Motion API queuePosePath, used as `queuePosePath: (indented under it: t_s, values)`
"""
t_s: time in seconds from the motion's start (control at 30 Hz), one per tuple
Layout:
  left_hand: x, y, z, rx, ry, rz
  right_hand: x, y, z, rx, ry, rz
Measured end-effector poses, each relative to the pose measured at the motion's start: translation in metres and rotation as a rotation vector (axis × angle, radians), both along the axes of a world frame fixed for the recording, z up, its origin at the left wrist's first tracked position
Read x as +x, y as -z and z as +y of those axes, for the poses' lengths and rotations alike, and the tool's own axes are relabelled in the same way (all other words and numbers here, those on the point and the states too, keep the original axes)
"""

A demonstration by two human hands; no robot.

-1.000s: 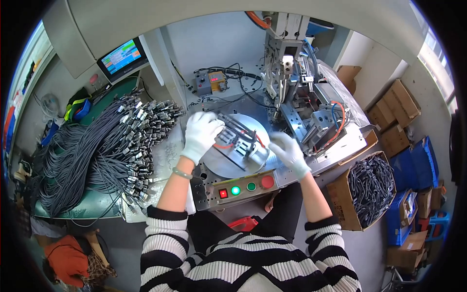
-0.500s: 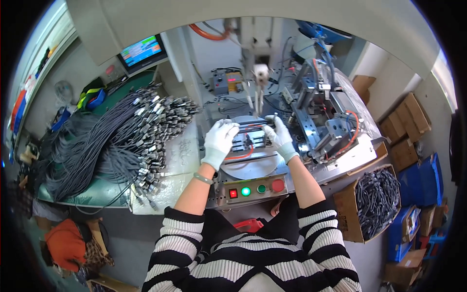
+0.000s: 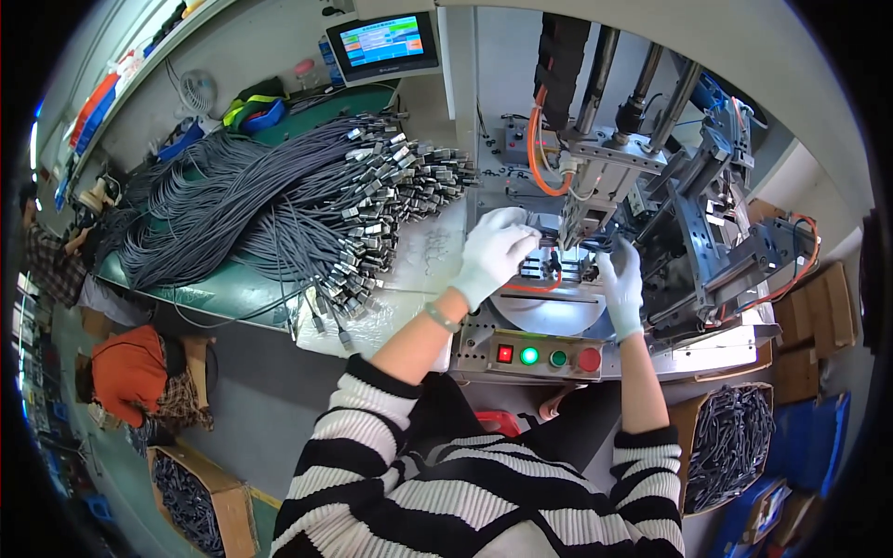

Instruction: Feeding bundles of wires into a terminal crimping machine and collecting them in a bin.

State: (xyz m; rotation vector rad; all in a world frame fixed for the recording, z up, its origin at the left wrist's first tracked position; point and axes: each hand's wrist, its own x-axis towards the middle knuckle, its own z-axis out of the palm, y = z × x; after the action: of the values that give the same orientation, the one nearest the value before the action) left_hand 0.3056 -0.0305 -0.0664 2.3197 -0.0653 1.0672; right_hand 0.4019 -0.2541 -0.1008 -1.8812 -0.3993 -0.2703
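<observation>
My left hand [image 3: 498, 249], in a white glove, is closed at the left side of a metal fixture [image 3: 538, 270]. Its fingertips are pinched on something small and dark that I cannot make out. On the fixture's other side my gloved right hand [image 3: 621, 286] has its thumb and fingers bent around a dark piece, mostly hidden. The fixture sits on a round metal plate [image 3: 549, 318]. Between my hands, a metal press head [image 3: 595, 191] reaches down close over the fixture. A thin orange tube [image 3: 532, 287] curves along the fixture's front.
Left lies a large heap of grey cables [image 3: 270, 209] with metal connectors on a green table [image 3: 209, 299]. A button panel [image 3: 547, 357] edges the station in front. Metal machinery [image 3: 712, 232] stands right. Boxes of black parts [image 3: 730, 437] are on the floor; a screen [image 3: 386, 46] hangs behind.
The view has swung, putting the scene further right. The press head now sits low over the fixture. My left hand has turned, its fingers pinched at the fixture's left; my right hand stays at its right.
</observation>
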Motion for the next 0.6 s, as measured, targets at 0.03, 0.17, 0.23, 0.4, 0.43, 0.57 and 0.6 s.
queuePosePath:
  t_s: [0.03,0.17,0.23,0.4,0.43,0.57,0.6]
  values:
    - [-0.017,-0.007,0.008,-0.07,0.011,-0.012,-0.024,-0.011,-0.002,-0.081,0.039,0.065]
    - [-0.061,-0.033,0.029,-0.227,-0.04,-0.054,-0.089,-0.03,0.041,-0.293,-0.35,-0.201]
    - [-0.08,-0.042,0.038,-0.217,-0.089,-0.094,-0.111,-0.045,0.094,-0.291,-0.53,-0.311]
    - [-0.119,-0.033,0.052,-0.368,-0.241,-0.223,-0.114,-0.023,0.232,-0.64,-0.526,-0.341]
    - [-0.126,-0.033,0.051,-0.349,-0.271,-0.207,-0.116,-0.021,0.243,-0.605,-0.514,-0.341]
    - [-0.138,-0.035,0.055,-0.181,-0.261,-0.149,-0.119,-0.01,0.249,-0.522,-0.556,-0.392]
    - [-0.138,-0.034,0.054,-0.108,-0.243,-0.128,-0.117,-0.009,0.244,-0.498,-0.586,-0.418]
